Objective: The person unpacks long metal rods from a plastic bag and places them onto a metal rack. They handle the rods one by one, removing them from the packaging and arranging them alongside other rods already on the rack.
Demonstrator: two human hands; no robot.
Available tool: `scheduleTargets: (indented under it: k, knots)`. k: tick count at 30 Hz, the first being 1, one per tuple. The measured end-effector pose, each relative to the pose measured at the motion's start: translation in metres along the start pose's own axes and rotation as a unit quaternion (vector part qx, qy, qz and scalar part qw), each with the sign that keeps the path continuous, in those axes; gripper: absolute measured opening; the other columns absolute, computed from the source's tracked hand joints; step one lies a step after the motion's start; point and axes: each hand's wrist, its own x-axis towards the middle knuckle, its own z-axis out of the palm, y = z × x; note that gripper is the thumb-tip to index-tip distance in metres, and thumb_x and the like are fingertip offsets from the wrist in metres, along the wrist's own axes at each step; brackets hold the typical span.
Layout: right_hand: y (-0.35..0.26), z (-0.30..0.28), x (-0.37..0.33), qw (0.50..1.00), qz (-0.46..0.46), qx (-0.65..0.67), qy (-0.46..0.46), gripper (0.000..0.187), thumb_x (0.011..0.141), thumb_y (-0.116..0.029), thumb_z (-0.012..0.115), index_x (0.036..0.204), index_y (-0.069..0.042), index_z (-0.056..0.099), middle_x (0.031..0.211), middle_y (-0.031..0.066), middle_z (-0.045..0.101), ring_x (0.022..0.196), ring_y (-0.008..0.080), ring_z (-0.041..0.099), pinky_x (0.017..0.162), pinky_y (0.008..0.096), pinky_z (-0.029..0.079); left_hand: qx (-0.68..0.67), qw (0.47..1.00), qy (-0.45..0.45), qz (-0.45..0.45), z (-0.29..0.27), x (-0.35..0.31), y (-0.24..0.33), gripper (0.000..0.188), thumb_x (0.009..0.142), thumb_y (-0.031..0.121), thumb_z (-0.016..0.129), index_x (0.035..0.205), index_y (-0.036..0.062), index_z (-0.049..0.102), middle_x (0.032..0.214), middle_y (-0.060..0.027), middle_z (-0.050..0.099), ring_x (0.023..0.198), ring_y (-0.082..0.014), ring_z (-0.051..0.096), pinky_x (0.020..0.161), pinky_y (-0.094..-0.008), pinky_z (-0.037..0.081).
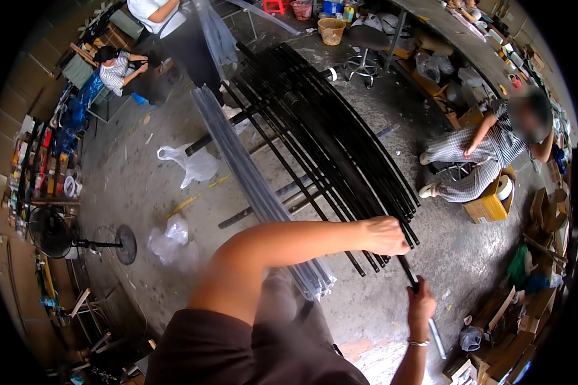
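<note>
Right hand [420, 301] grips the near end of one black rod [408, 269], left hand [385, 234] closed over the rod bundle [321, 141]; seemingly drawing one out, needing a straight pull

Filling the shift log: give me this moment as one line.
left hand: on the stacked long black rods | right hand: gripping one black rod's end | clear-sleeved rod bundle alongside
</note>
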Motion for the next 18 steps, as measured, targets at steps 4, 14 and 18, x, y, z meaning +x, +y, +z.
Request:
scheduleTargets:
  k: [4,14,18]
  knots:
    - [-0.069,0.093,0.038,0.995,0.017,0.088,-0.052,0.024,0.075,-0.021,0.068,0.088,-0.007,0.053,0.069,0.0169,0.06,0.062,0.0373,0.058,0.053,0.0453,0.045,-0.013,0.991,-0.054,-0.121,0.056,-0.089,-0.041,0.01,0.079,0.012,0.05,0.087,0.0085,0.055,0.082,-0.0079,0.056,0.087,-0.0197,0.057,0.078,-0.0384,0.047]
    - [-0.158,0.247,0.167,0.989,-0.016,0.116,-0.091,0.027,0.081,-0.028,0.062,0.081,-0.005,0.048,0.064,0.02,0.057,0.063,0.042,0.055,0.053,0.049,0.041,-0.169,0.769,0.109,-0.607,0.128,-0.294,-0.007,0.046,0.076,0.013,0.066,0.116,0.0003,0.047,0.107,-0.0164,0.053,0.102,-0.0305,0.052,0.088,-0.0365,0.042]
    - [-0.17,0.284,0.186,0.99,-0.024,0.064,-0.121,0.026,0.08,-0.03,0.062,0.087,-0.008,0.05,0.067,0.017,0.06,0.064,0.0374,0.059,0.054,0.0468,0.046,-0.188,0.699,0.153,-0.673,0.161,-0.345,0.005,0.045,0.077,0.012,0.066,0.116,0.0008,0.046,0.107,-0.0165,0.053,0.099,-0.0305,0.054,0.086,-0.0374,0.043]
